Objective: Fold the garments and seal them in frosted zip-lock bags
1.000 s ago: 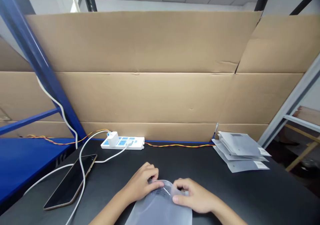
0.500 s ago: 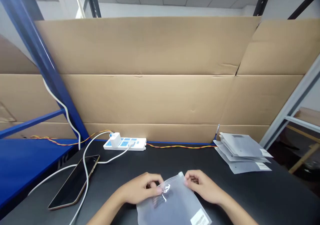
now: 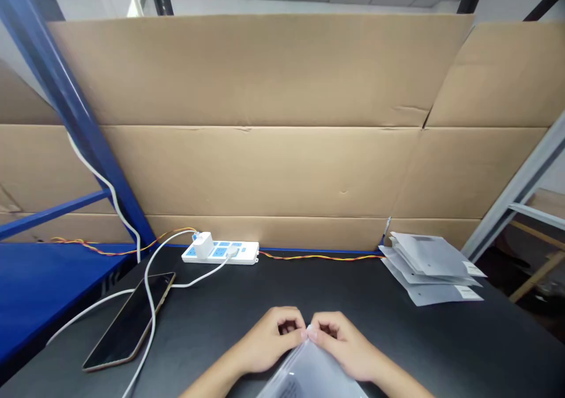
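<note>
Near the bottom centre, a frosted translucent bag (image 3: pixel 315 374) lies tilted with one corner pointing away from me. My left hand (image 3: pixel 276 339) pinches that corner from the left, thumb against curled fingers. From the right, my right hand (image 3: pixel 342 342) pinches the same corner, and the two thumbs nearly touch. Part of the bag's lower end is cut off by the frame edge. A dark shape shows faintly through the plastic near its lower left.
A stack of similar bags (image 3: pixel 435 268) with white labels sits at the back right, beside a pen (image 3: pixel 385 231). At the left, a phone (image 3: pixel 130 324) lies under a white cable (image 3: pixel 152 309). A power strip (image 3: pixel 220 252) stands before the cardboard wall (image 3: pixel 265 171).
My left hand has moved right along the bag's top edge to meet my right hand at the corner. The bag has turned and shifted down, and its label no longer shows.
</note>
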Tool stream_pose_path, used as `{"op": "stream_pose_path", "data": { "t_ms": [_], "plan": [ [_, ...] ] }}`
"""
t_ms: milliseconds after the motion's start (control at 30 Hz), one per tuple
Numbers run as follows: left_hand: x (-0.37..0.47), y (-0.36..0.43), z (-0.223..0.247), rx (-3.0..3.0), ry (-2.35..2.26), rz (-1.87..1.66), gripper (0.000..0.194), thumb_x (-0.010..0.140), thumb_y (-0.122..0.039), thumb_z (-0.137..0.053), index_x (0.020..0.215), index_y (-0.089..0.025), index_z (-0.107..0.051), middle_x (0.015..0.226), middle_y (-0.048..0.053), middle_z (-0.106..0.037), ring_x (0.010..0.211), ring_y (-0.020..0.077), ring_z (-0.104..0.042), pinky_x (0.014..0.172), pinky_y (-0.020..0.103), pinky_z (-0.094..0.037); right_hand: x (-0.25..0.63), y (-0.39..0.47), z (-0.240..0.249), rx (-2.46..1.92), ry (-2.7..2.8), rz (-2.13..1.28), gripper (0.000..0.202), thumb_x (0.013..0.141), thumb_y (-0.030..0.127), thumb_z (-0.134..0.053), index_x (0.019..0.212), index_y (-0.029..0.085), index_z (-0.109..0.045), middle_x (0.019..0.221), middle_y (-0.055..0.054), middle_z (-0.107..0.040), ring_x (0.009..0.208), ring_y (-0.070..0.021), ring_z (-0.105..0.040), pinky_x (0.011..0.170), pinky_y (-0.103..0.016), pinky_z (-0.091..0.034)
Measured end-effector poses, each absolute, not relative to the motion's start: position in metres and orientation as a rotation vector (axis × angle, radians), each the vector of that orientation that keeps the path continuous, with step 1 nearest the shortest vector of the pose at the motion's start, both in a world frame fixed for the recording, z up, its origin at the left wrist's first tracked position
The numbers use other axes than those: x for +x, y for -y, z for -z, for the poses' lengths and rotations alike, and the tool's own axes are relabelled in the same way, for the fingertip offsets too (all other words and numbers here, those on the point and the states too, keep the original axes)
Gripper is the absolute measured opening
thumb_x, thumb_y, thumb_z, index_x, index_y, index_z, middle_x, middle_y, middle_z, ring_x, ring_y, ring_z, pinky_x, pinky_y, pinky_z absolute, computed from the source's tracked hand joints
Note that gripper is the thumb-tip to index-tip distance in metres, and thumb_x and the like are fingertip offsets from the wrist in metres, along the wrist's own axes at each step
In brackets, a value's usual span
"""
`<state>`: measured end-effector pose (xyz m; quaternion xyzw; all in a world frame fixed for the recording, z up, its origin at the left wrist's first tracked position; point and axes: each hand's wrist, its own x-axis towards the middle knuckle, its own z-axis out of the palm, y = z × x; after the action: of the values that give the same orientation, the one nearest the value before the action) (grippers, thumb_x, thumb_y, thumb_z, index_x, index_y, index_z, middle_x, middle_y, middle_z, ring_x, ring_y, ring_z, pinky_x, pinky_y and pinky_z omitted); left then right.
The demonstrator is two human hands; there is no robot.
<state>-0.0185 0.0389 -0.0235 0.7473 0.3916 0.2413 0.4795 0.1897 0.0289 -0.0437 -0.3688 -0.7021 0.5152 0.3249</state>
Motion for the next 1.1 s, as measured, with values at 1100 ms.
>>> {"op": "stream_pose_path", "data": {
  "t_ms": [1100],
  "plan": [
    [-0.057, -0.064, 0.030, 2.071, -1.150, -0.663, 0.027, 0.097, -0.040, -0.050, 0.083, -0.020, -0.060, 0.081, -0.001, -0.059, 0.075, 0.0155, -0.054, 0.069, 0.024, -0.041, 0.237, -0.060, 0.058, -1.080, 1.530, -1.269, 0.033, 0.091, 0.055, -0.054, 0.084, 0.022, -0.055, 0.066, 0.006, -0.048, 0.058, -0.0113, -0.047, 0.051, -0.021, -0.039]
  ]
}}
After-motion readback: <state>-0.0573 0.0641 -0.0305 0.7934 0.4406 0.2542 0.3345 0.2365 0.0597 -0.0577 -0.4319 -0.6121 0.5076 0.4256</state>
